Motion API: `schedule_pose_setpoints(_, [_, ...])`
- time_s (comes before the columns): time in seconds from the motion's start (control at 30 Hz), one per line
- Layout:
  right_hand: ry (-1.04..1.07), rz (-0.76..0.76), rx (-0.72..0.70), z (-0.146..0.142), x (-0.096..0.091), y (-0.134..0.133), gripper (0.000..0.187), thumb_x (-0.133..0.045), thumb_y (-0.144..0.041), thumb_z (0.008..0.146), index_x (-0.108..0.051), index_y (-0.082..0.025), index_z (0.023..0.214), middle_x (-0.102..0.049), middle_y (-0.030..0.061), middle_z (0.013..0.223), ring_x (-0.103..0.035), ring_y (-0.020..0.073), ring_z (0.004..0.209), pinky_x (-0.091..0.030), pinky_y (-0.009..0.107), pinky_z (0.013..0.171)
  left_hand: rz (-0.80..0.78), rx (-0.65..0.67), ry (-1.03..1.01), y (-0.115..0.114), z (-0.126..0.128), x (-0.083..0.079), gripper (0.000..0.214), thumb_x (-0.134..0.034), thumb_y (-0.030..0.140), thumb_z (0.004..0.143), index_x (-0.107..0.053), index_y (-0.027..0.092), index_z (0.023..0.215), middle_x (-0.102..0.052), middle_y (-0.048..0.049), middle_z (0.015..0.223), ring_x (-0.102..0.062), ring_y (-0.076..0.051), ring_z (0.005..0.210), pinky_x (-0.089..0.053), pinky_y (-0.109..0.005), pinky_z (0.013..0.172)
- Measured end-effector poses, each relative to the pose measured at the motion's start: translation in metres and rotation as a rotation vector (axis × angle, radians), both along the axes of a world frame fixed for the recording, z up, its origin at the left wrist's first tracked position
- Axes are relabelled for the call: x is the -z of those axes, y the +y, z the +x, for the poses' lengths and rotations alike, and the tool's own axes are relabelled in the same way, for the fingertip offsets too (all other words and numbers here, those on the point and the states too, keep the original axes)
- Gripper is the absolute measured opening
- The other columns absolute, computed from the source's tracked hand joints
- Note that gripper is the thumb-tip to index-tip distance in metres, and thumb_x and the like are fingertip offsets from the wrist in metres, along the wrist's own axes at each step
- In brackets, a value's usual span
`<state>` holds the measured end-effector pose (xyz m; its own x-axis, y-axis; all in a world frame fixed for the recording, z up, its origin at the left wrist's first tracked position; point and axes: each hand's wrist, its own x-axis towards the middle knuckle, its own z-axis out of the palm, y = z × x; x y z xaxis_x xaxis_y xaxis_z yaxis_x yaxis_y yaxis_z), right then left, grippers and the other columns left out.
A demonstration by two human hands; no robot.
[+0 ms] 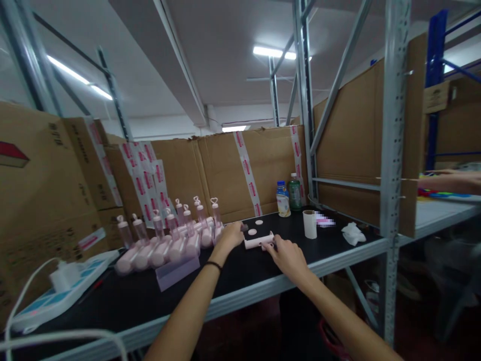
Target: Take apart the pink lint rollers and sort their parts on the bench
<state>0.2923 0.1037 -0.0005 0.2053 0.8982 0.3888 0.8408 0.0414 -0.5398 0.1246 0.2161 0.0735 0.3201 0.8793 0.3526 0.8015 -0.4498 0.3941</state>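
My right hand (289, 255) has its fingers closed around one end of a pale pink tube-shaped part (258, 241), held just above the black tabletop. My left hand (233, 234) is closed, with a small dark piece (244, 227) at its fingertips; what the piece is cannot be made out. Two flat pale pink discs, a near one (252, 232) and a far one (259, 222), lie on the surface between and beyond my hands. To the left stand several pink devices (176, 248) with rounded bodies, clear tubes and small loops on top.
A purple angled strip (178, 274) lies before the pink devices. At left is a power strip (62, 286) with a plug. Right of my hands stand a white cup (310, 224), bottles (283, 199) and crumpled tissue (353, 234). Cardboard walls and a metal post (393, 150) border the shelf. Another person's hand (454, 180) shows far right.
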Motion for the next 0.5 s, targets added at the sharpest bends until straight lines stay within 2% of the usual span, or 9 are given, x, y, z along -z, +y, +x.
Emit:
schedule_pose_setpoints(0.07, [-0.064, 0.032, 0.059, -0.003, 0.005, -0.003, 0.038, -0.048, -0.048, 0.107, -0.061, -0.014, 0.120, -0.075, 0.0185, 0.104, -0.075, 0.0353, 0.094, -0.047, 0.034, 0.073, 0.041, -0.043, 0.056, 0.017, 0.012, 0.003, 0.034, -0.067, 0.037, 0.098, -0.064, 0.018, 0.126, -0.065, -0.0104, 0.127, -0.066, -0.024, 0.110, -0.058, -0.044, 0.092])
schedule_pose_setpoints(0.13, [-0.125, 0.087, 0.085, -0.003, 0.013, -0.006, 0.036, -0.043, -0.049, 0.109, -0.058, -0.018, 0.120, -0.075, 0.0139, 0.104, -0.075, 0.0318, 0.091, -0.046, 0.032, 0.069, 0.090, -0.074, 0.097, 0.031, 0.021, 0.008, 0.037, -0.066, 0.037, 0.098, -0.063, 0.018, 0.129, -0.064, -0.0112, 0.130, -0.066, -0.025, 0.112, -0.057, -0.046, 0.094])
schedule_pose_setpoints(0.27, [-0.144, 0.209, 0.053, 0.001, 0.031, -0.010, 0.030, -0.042, -0.044, 0.110, -0.057, -0.021, 0.120, -0.073, 0.0101, 0.106, -0.073, 0.0278, 0.096, -0.046, 0.032, 0.071, 0.215, -0.147, 0.132, 0.045, 0.031, 0.014, 0.038, -0.066, 0.038, 0.098, -0.063, 0.016, 0.129, -0.063, -0.0120, 0.133, -0.063, -0.027, 0.118, -0.054, -0.051, 0.100])
schedule_pose_setpoints(0.4, [-0.148, 0.250, 0.015, 0.005, 0.039, -0.008, 0.031, -0.038, -0.036, 0.110, -0.058, -0.020, 0.127, -0.069, 0.0112, 0.109, -0.067, 0.0274, 0.101, -0.046, 0.034, 0.080, 0.361, -0.313, 0.090, 0.038, 0.010, 0.005, 0.035, -0.061, 0.036, 0.100, -0.062, 0.016, 0.128, -0.062, -0.0122, 0.133, -0.060, -0.028, 0.123, -0.049, -0.052, 0.105])
schedule_pose_setpoints(0.5, [-0.241, 0.199, -0.067, 0.013, 0.038, -0.001, 0.033, -0.038, -0.025, 0.108, -0.063, -0.018, 0.129, -0.068, 0.0126, 0.108, -0.062, 0.0291, 0.102, -0.044, 0.036, 0.085, 0.408, -0.419, 0.055, 0.020, -0.025, -0.007, 0.030, -0.049, 0.030, 0.104, -0.059, 0.013, 0.127, -0.066, -0.0151, 0.123, -0.063, -0.027, 0.117, -0.049, -0.043, 0.100])
